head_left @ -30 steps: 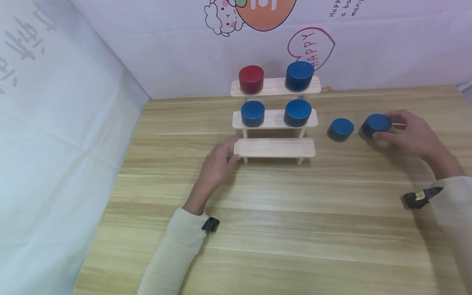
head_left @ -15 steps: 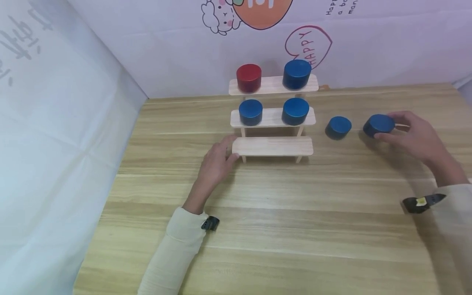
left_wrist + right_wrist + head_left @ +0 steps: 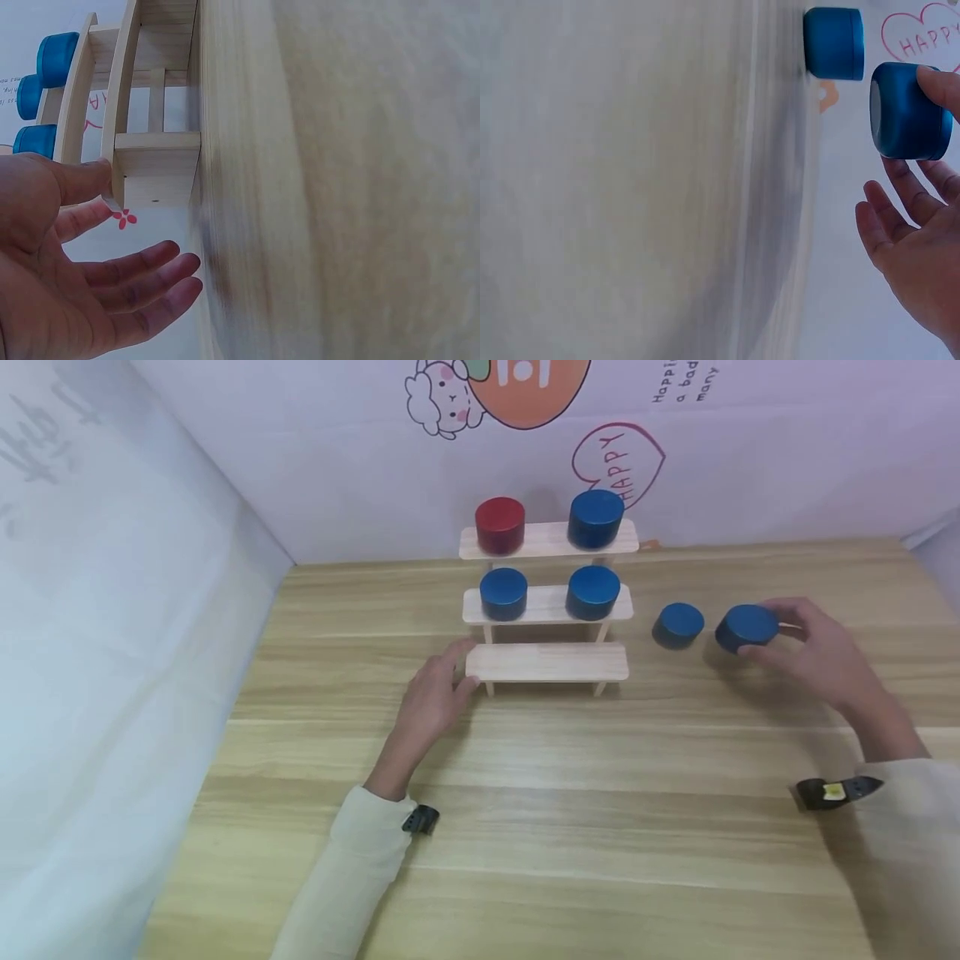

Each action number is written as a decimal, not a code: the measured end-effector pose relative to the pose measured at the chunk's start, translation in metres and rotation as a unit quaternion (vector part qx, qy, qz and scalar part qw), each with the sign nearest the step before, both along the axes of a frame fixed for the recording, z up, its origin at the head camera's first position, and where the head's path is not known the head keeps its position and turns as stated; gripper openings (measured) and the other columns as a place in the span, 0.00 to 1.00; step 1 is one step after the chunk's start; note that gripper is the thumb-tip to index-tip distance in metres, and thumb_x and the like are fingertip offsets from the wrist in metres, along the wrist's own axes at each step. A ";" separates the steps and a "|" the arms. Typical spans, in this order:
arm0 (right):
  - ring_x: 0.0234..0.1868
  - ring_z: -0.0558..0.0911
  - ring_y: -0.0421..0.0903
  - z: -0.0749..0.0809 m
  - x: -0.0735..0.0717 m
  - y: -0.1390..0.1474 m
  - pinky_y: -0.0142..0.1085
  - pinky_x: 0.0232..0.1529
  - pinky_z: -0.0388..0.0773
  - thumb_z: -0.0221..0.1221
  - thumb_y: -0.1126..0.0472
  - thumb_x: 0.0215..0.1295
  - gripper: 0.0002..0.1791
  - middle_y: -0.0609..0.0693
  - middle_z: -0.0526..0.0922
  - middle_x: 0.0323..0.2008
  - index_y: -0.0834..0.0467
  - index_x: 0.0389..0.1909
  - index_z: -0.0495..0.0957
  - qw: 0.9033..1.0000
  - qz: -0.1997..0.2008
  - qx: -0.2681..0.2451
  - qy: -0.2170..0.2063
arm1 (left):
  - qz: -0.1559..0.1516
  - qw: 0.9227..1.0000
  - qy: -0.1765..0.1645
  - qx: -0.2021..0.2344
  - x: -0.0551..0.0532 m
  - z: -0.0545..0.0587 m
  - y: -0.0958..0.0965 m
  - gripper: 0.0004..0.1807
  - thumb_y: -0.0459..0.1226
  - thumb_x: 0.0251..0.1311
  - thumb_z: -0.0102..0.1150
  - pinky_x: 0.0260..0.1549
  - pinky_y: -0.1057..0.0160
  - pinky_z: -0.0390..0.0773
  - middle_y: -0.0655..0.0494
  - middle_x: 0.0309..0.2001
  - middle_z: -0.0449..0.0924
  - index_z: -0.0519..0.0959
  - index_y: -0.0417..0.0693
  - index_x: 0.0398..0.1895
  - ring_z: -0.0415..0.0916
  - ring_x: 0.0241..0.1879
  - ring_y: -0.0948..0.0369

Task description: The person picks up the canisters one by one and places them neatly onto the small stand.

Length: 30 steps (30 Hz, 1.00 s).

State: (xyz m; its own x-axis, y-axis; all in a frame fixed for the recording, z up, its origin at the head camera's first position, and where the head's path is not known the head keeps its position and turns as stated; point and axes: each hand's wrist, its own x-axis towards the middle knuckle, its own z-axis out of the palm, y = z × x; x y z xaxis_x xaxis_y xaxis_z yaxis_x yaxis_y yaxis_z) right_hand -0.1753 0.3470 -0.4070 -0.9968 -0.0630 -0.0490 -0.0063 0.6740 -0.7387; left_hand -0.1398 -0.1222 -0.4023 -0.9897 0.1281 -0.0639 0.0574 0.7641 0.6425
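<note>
A three-tier wooden shelf rack (image 3: pixel 546 662) stands on the table. My left hand (image 3: pixel 431 697) pinches the left end of its lowest tier between thumb and index finger; the other fingers extend free in the left wrist view. At the right, my right hand (image 3: pixel 817 652) grips a round blue tin (image 3: pixel 747 628) between thumb and fingers. The right wrist view shows this held tin (image 3: pixel 909 112) raised off the table. Just left of it, another blue tin (image 3: pixel 678 627) sits on the tabletop, not touched.
On the top tier are a red tin (image 3: pixel 500 527) and a blue tin (image 3: pixel 596 518). The middle tier bears two blue tins, one at left (image 3: pixel 503 595) and one at right (image 3: pixel 593 593). A printed white cloth (image 3: pixel 360 485) hangs behind the table (image 3: pixel 525 827).
The right hand has lifted the blue tin, shifting it slightly right and then back left toward the standing tin. The left hand keeps its hold on the rack. The head view has shifted a little.
</note>
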 end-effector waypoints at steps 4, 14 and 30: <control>0.66 0.66 0.66 -0.003 -0.001 -0.012 0.61 0.65 0.59 0.67 0.51 0.65 0.41 0.64 0.66 0.66 0.61 0.72 0.60 1.000 0.010 -0.006 0.003 | 0.007 1.000 -0.003 -0.004 0.001 0.002 -0.006 0.29 0.37 0.70 0.60 0.45 0.47 0.74 0.45 0.57 0.76 0.67 0.54 0.73 0.72 0.50 0.51; 0.67 0.61 0.75 0.006 0.006 -0.018 0.72 0.60 0.53 0.67 0.51 0.65 0.44 0.70 0.62 0.69 0.64 0.74 0.57 1.000 0.012 0.005 0.013 | 0.005 1.000 -0.001 0.007 -0.002 0.000 -0.004 0.29 0.38 0.70 0.59 0.56 0.44 0.71 0.49 0.67 0.71 0.67 0.53 0.73 0.71 0.61 0.48; 0.68 0.61 0.74 0.024 0.023 -0.033 0.73 0.61 0.51 0.68 0.52 0.64 0.42 0.69 0.65 0.67 0.64 0.72 0.61 0.999 0.015 0.015 0.032 | 0.004 1.000 -0.012 0.015 -0.002 0.000 0.001 0.29 0.38 0.70 0.59 0.50 0.45 0.75 0.46 0.63 0.74 0.67 0.55 0.73 0.73 0.58 0.49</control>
State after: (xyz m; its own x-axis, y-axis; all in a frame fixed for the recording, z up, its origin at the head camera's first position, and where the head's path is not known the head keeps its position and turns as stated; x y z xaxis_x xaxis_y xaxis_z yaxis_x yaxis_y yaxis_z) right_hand -0.1526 0.3136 -0.3830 -0.9957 -0.0920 0.0126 -0.0731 0.6940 -0.7163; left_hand -0.1415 -0.1216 -0.4028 -0.9889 0.1226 -0.0835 0.0361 0.7451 0.6660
